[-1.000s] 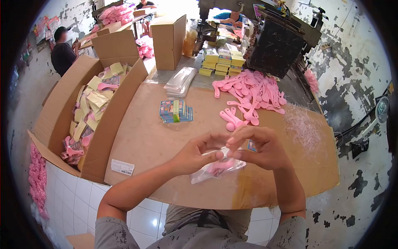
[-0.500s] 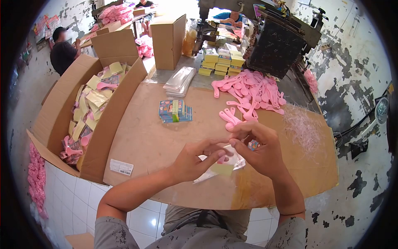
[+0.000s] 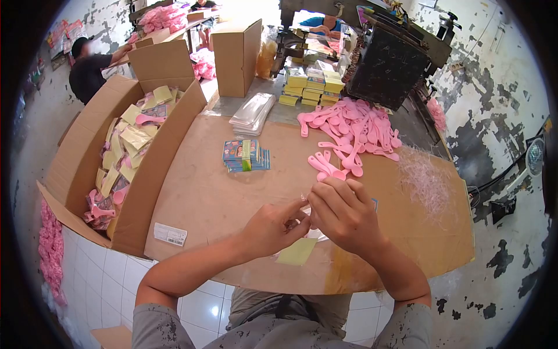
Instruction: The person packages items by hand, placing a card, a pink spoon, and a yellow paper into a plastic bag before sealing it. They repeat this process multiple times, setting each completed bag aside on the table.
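Note:
My left hand (image 3: 274, 231) and my right hand (image 3: 344, 216) meet above the cardboard-covered table, fingertips close together. Between them glints a small bit of clear plastic (image 3: 304, 198). The fingers of my left hand are bent and closed at the edge of a clear plastic bag (image 3: 317, 234), mostly hidden by my hands. My right hand is closed in a pinch, and what it grips is hidden. Below the hands shows a pale yellow card (image 3: 297, 251). Just beyond my right hand lie pink plastic spoons (image 3: 325, 166). A blue edge of a printed card (image 3: 375, 204) peeks out beside it.
An open carton (image 3: 139, 200) of packed sets stands left. Bundled printed cards (image 3: 241, 156), clear bags (image 3: 253, 113), a spoon heap (image 3: 366, 125) and clear plastic strips (image 3: 427, 180) lie on the table. Behind are yellow card stacks (image 3: 311, 84) and a black machine (image 3: 386, 64). Co-workers (image 3: 87, 70) are farther back.
My hands have come together, the right moving left and closing. The yellow card beneath shows more and sits slightly lower left. A co-worker at the left has stretched out an arm.

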Available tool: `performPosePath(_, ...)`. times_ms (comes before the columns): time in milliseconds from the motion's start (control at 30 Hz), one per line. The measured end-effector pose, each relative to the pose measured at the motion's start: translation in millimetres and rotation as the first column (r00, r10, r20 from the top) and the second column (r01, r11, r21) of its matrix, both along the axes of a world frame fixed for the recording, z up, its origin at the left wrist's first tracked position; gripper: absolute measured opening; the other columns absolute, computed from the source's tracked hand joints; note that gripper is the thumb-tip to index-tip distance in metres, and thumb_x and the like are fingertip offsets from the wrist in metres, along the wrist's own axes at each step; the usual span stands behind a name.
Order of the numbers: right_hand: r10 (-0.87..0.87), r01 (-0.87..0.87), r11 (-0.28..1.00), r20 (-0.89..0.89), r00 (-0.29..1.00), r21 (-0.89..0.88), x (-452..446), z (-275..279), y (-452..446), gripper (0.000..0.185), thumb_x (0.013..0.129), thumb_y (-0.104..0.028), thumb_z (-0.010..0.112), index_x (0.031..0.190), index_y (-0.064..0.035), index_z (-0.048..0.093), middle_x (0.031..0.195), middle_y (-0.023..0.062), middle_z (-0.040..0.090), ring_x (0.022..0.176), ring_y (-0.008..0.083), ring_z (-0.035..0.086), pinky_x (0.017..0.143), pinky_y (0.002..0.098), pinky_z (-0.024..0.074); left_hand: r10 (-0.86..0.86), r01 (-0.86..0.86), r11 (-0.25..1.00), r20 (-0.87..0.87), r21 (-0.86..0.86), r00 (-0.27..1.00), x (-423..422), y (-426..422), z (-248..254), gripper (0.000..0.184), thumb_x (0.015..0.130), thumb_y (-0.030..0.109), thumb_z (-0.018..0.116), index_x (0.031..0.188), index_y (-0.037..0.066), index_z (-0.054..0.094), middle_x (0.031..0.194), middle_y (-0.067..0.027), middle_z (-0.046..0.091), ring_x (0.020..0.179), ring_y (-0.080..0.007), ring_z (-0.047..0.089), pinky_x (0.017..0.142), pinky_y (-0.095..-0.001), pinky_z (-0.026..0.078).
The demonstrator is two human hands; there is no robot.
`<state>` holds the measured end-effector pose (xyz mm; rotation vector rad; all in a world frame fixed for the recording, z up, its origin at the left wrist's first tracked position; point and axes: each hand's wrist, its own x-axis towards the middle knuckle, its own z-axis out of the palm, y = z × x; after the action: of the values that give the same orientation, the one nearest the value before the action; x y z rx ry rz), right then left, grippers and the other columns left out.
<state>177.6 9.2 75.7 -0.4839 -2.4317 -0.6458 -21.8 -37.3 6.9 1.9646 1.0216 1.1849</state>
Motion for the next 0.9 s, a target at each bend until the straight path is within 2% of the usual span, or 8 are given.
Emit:
performPosePath(200,-0.152,0.003,0.886,-0.285,0.946,-0.464,17.3,3.0,21.6,0.019,0.083,-0.011,0.069,0.1,-0.004,0.062,0.091,0.0078,0.06,0.089,0.0209,0.061,0.079,0.0372,0.0483,-0.094,0.093,0.994,-0.029,-0.052,0.995,0.9,-0.7,10.3,0.046,0.099,0.007,0.067,0.143,-0.002,0.056,0.092,-0.0113,0.08,0.071,-0.0149,0.075,0.066,-0.0292,0.06)
performPosePath(300,-0.401,-0.352,0.223,-0.415,0.817,-0.909,74.4,18.2,30.7,0.005,0.096,-0.007,0.059,0.101,-0.0058,0.061,0.08,0.0043,0.058,0.069,0.0127,0.056,0.061,0.0286,0.0456,-0.134,0.189,0.948,0.218,-0.256,0.967,-1.3,2.7,12.1,0.044,0.104,0.006,0.063,0.146,0.0,0.054,0.099,-0.0124,0.08,0.082,-0.0108,0.074,0.075,-0.0274,0.06)
performPosePath(433,-0.33,-0.842,-0.093,-0.781,0.53,-0.532,219.0,9.0,58.0,0.002,0.1,-0.006,0.057,0.1,-0.007,0.06,0.067,0.0012,0.053,0.047,0.0073,0.048,0.043,0.0214,0.0392,-0.078,0.27,0.868,0.422,-0.417,0.903,-4.1,7.7,9.7,0.044,0.107,0.007,0.06,0.15,0.002,0.052,0.108,-0.0145,0.079,0.092,-0.0083,0.071,0.082,-0.0257,0.058)
performPosePath(500,-0.385,-0.91,-0.088,-0.828,0.407,-0.406,276.4,0.0,78.7,0.015,0.095,0.0,0.06,0.109,-0.0033,0.063,0.076,0.0092,0.062,0.063,0.0185,0.065,0.059,0.0301,0.0548,-0.073,0.267,0.872,0.43,-0.41,0.9,-3.8,10.1,5.7,0.044,0.107,0.008,0.061,0.15,0.002,0.052,0.11,-0.0151,0.079,0.092,-0.0087,0.071,0.081,-0.0257,0.058)
performPosePath(567,-0.591,0.178,0.598,-0.28,0.756,-0.781,354.1,-66.5,101.7,0.027,0.092,0.004,0.06,0.118,-0.0018,0.063,0.092,0.0143,0.067,0.084,0.0278,0.068,0.08,0.0378,0.0567,-0.073,0.266,0.876,0.436,-0.402,0.897,-1.6,10.1,5.6,0.044,0.107,0.009,0.062,0.149,0.001,0.052,0.111,-0.0154,0.078,0.093,-0.009,0.071,0.081,-0.026,0.058)
performPosePath(633,-0.812,0.732,0.566,-0.107,0.573,-0.379,347.4,-72.1,97.9,0.039,0.089,0.008,0.06,0.127,-0.0006,0.062,0.106,0.0174,0.07,0.103,0.0339,0.068,0.098,0.0437,0.0531,-0.07,0.261,0.88,0.435,-0.397,0.898,-0.5,9.3,7.5,0.043,0.107,0.01,0.062,0.148,0.001,0.053,0.11,-0.0153,0.079,0.092,-0.0092,0.071,0.081,-0.0265,0.059)
performPosePath(800,-0.797,0.712,0.604,-0.27,0.54,-0.358,261.6,-17.7,58.2,0.042,0.09,0.008,0.06,0.13,-0.0028,0.064,0.122,0.0174,0.068,0.114,0.0363,0.065,0.104,0.046,0.0493,-0.001,0.205,0.867,0.41,-0.454,0.912,1.1,14.7,4.9,0.037,0.109,0.015,0.059,0.143,-0.001,0.057,0.114,-0.0156,0.077,0.099,-0.0158,0.074,0.085,-0.0293,0.06)
performPosePath(900,-0.622,0.274,0.678,-0.335,0.708,-0.682,197.7,-16.2,51.5,0.035,0.093,-0.002,0.068,0.129,-0.0043,0.067,0.112,0.0117,0.071,0.104,0.0244,0.068,0.093,0.0372,0.0522,0.0,0.216,0.866,0.433,-0.45,0.901,3.0,18.7,0.2,0.037,0.11,0.017,0.058,0.14,-0.003,0.058,0.117,-0.0168,0.076,0.104,-0.02,0.075,0.088,-0.0313,0.061)
